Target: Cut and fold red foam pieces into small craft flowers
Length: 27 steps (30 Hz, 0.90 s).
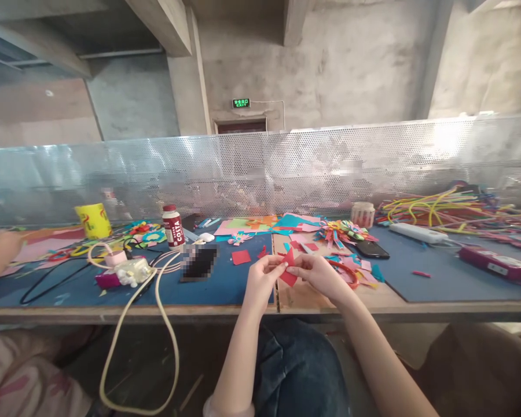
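Denim knee (299,370) fills the bottom of our view, and above it our 2 hands meet over the front edge of the bench (438,307). Our left hand (263,281) and right hand (319,275) both pinch the red paper piece (289,277) between thumb and fingertips, so neither is free. We judge the piece partly worked: it shows creased, pointed flaps rather than a flat sheet, though we cannot tell how many folds it has. Just beyond it, 1 flat red square (241,257) lies untouched on the blue mat (226,286). Loose pink, teal and orange sheets (260,223) lie further back, so plenty of stock seems left. A layered paper bow (345,230) of many colours, near a glossy black phone (372,249), looks finished. Thin bright strands (451,208) heap at the far right, and a perforated metal screen (286,168) backs the bench. Another person's hand (0,249) rests at the far left.
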{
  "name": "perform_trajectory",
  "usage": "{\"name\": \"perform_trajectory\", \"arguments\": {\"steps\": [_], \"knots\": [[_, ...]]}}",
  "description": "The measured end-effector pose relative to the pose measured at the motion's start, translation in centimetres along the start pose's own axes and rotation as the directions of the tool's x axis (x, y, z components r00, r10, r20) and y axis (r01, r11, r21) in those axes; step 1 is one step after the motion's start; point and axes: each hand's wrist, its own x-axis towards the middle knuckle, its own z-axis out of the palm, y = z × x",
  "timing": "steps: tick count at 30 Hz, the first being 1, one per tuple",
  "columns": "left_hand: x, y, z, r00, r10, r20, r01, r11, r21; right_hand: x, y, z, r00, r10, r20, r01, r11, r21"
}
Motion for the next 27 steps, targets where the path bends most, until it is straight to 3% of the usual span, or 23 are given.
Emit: {"name": "perform_trajectory", "arguments": {"steps": [6,11,16,20,27], "knots": [[0.10,-0.22,-0.07,0.999,-0.008,-0.032,0.009,1.000,0.024,0.08,0.36,0.05,0.997,0.048,-0.054,-0.044,0.997,0.059],[0.09,-0.25,-0.10,1.000,-0.016,-0.010,0.017,1.000,0.017,-0.03,-0.32,-0.04,1.000,0.012,-0.027,-0.010,0.997,0.077],[0.04,-0.28,-0.13,1.000,-0.010,0.021,0.009,1.000,0.010,0.17,-0.15,0.02,0.995,0.025,-0.098,-0.020,0.998,0.057],[0.01,-0.19,-0.06,0.999,-0.019,0.027,0.019,1.000,0.006,0.25,-0.05,0.00,0.996,0.022,-0.083,-0.015,0.996,0.087],[0.04,-0.32,-0.07,0.998,-0.028,0.048,0.028,1.000,-0.002,0.51,0.06,-0.16,0.988,-0.003,-0.154,-0.002,0.999,-0.032]]}}
